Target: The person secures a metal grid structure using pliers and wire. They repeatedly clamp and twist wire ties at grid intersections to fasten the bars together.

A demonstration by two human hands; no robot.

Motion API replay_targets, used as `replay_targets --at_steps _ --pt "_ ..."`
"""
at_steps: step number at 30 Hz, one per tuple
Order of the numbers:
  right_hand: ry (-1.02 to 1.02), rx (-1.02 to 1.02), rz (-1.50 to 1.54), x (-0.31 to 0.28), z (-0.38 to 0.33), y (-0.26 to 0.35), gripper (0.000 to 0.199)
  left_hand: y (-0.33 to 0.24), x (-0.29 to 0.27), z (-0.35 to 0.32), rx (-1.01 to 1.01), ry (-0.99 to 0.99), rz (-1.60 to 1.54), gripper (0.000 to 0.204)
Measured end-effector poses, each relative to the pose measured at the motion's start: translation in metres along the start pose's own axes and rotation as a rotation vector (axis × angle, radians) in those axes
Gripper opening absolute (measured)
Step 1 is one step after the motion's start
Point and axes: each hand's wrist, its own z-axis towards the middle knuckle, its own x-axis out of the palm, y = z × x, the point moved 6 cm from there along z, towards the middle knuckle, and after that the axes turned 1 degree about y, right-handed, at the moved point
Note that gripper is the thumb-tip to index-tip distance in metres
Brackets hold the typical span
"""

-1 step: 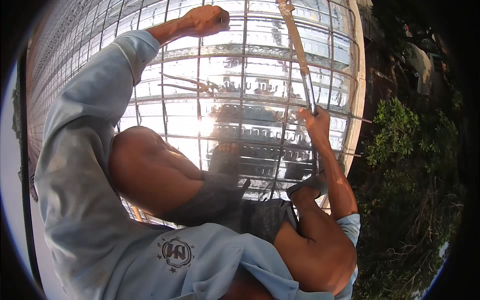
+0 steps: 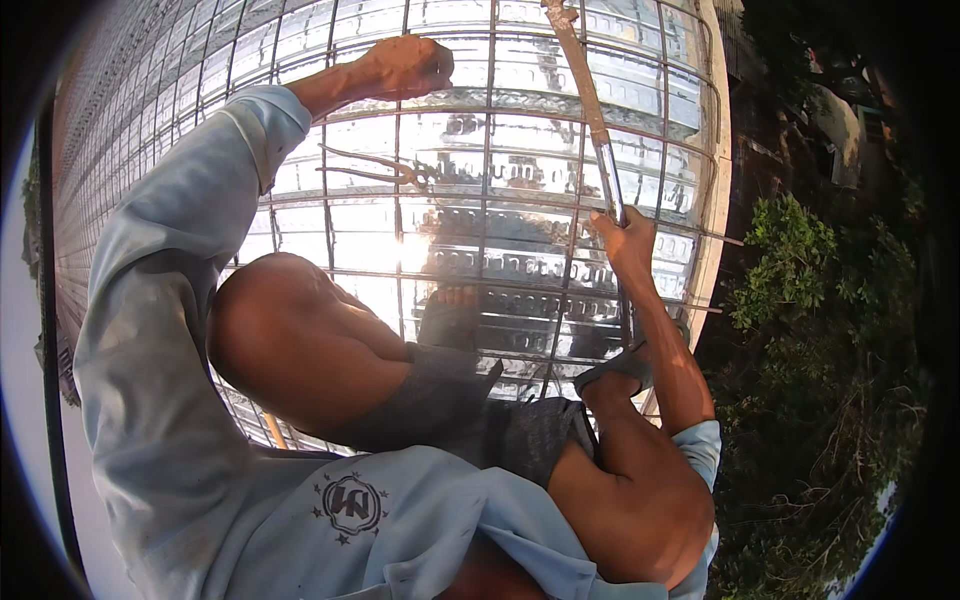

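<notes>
My left hand is closed in a fist above the steel rebar mesh at the upper middle. What it grips, if anything, is hidden. At the right, my right hand is wrapped round the lower end of a long metal bar. The bar is shiny near my hand, brown higher up, and has a notched head at the top edge. It slants up and left over the mesh. Between my hands, a pair of end-cutting pliers lies on the mesh with its handles spread.
Shiny corrugated metal decking lies under the mesh. A pale edge board bounds it at the right, with rebar ends sticking out past it. Beyond are trees. My bent knees and a shoe are close to the work.
My left hand has come down a little and slightly left, still closed. The bar's upper end has shifted left, and my right hand has moved slightly left with it. The pliers stay put.
</notes>
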Motion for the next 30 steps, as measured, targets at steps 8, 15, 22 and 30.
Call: replay_targets --at_steps 8,15,22,30 --pt "0.125 -0.003 -0.132 0.053 -0.006 0.012 0.033 -0.049 0.145 -0.086 0.208 0.315 -0.019 0.029" --pt "0.191 -0.138 -0.764 0.051 -0.025 0.044 0.034 -0.044 0.133 -0.09 0.329 0.103 -0.192 0.03" --pt "0.32 -0.426 -0.549 0.008 -0.058 0.162 0.038 -0.086 0.081 -0.083 0.446 -0.116 -0.352 0.015" --pt "0.25 -0.451 -0.448 -0.023 -0.064 0.18 0.03 -0.165 0.014 -0.011 0.229 0.146 -1.157 0.024"
